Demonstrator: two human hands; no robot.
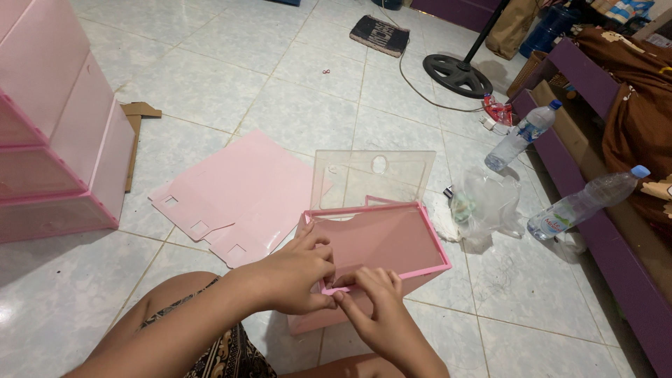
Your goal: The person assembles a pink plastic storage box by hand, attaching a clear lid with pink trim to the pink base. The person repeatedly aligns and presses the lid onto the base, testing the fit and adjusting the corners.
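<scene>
Pink plastic drawer box [381,245] on tiled floor [210,84], just beside lap. Left hand [297,276] and right hand [374,308] both pinching near front rim of pink frame. Best done gripping close to corner, pressing evenly along rim. Box interior apparently empty. Clear panel [371,178] upright at far side. Two plastic bottles [521,136] nearly empty by purple bed frame [616,259].

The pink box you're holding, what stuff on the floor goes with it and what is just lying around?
Goes with it:
pink box, pinched at its near rim by left hand and right hand
clear panel standing behind it
flat pink panels
pink drawer unit

Just lying around:
two water bottles
plastic bag
fan base
cardboard scrap
small mat
</scene>
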